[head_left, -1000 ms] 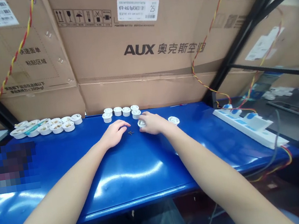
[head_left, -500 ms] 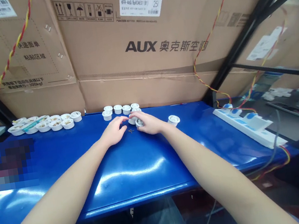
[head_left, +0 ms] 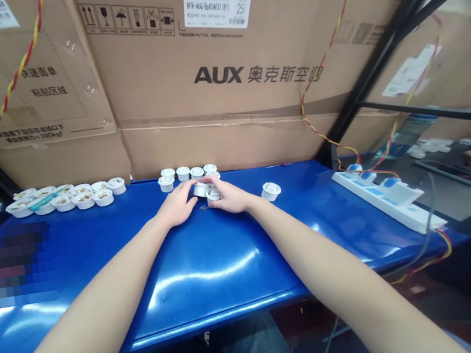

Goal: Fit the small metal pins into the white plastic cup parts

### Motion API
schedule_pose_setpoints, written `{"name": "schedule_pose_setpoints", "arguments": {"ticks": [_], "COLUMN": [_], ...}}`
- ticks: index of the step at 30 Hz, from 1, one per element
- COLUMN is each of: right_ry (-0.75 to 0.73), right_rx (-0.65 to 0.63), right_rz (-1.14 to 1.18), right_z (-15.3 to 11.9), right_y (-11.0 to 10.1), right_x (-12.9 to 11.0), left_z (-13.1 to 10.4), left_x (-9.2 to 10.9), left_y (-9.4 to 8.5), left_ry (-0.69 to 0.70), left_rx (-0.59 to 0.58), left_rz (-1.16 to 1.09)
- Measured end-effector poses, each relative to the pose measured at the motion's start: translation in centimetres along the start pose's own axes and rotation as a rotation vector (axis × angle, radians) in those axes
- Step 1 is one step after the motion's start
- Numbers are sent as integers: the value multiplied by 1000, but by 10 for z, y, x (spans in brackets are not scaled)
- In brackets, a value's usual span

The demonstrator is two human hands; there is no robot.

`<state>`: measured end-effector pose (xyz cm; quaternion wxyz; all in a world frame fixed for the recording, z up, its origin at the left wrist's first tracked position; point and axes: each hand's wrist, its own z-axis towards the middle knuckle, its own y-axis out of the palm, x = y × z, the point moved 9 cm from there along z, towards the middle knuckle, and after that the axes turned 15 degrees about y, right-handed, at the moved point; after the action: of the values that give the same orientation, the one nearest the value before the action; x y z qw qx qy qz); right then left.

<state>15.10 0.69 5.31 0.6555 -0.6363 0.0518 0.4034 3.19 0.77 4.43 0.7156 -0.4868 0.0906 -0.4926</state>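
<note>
My right hand is curled round a small white round tub, its thumb and fingers on the sides. Touching that one is a second white tub, which sits between the curved fingers and thumb of my left hand. A few small dark screw-like pieces lie on the blue table just in front of the tubs. Behind my hands stands a group of several white tubs, partly hidden by my fingers. One more white tub stands alone to the right.
Two rows of white tubs with small parts in them stand at the back left. Cardboard boxes wall off the back. A white power strip with plugs lies on the right, near a black metal frame and twisted red-yellow wires.
The two tubs at my hands have shifted slightly left, and the left fingers now reach round the second one. The view has also moved a little.
</note>
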Motion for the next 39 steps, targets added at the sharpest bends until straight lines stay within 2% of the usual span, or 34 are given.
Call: {"name": "schedule_pose_setpoints", "arguments": {"ticks": [5, 8, 13, 17, 22, 24, 27, 31, 36, 39], "right_ry": [70, 85, 200, 267, 273, 250, 187, 62, -28, -41], "right_rx": [18, -16, -54, -42, -46, -29, 55, 122, 158, 102], "right_rz": [-69, -75, -77, 41, 151, 153, 91, -44, -203, -274], "right_z": [-2, -6, -9, -5, 1, 1, -1, -6, -8, -6], "right_y": [-10, -17, -24, -19, -11, -12, -20, -25, -24, -15], "right_x": [9, 9, 22, 35, 40, 37, 29, 8, -11, -14], "left_z": [-2, -2, -6, -8, -10, -9, -7, -6, 0, 3], "left_x": [6, 10, 7, 3, -8, -8, 1, 15, 32, 34], "left_y": [-4, -8, -19, -25, -18, -14, -14, -22, -24, -16], "left_ry": [-4, -4, -85, -157, -242, -205, -80, 30, 174, 225], "left_rx": [3, 12, 66, 97, 60, 43, 47, 48, -30, -124], "left_rz": [17, 30, 92, 82, 4, -23, -39, 96, 265, 314]}}
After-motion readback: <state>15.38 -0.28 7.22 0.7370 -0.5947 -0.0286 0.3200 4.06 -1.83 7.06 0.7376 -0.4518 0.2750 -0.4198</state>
